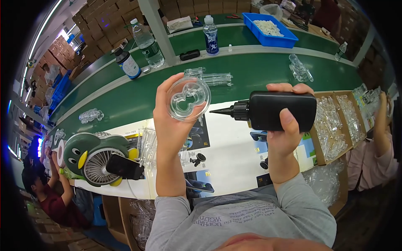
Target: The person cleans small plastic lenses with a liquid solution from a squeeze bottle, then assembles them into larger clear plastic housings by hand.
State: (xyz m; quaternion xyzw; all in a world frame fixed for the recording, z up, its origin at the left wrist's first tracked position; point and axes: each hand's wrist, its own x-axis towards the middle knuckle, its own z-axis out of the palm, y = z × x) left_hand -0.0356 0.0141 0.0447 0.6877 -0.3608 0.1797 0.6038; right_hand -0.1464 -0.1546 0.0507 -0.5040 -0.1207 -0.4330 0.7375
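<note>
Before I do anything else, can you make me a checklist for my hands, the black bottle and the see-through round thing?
1. Left hand has hold of the clear round piece: ok, it is held up off the table.
2. Right hand has hold of the black bottle: ok, the bottle lies sideways in it.
3. Nozzle points toward the clear round piece: ok.
4. Nozzle is apart from the piece: cannot tell, they look very close in this one view.
5. Nozzle tip is open: cannot tell, too small to see.
</note>
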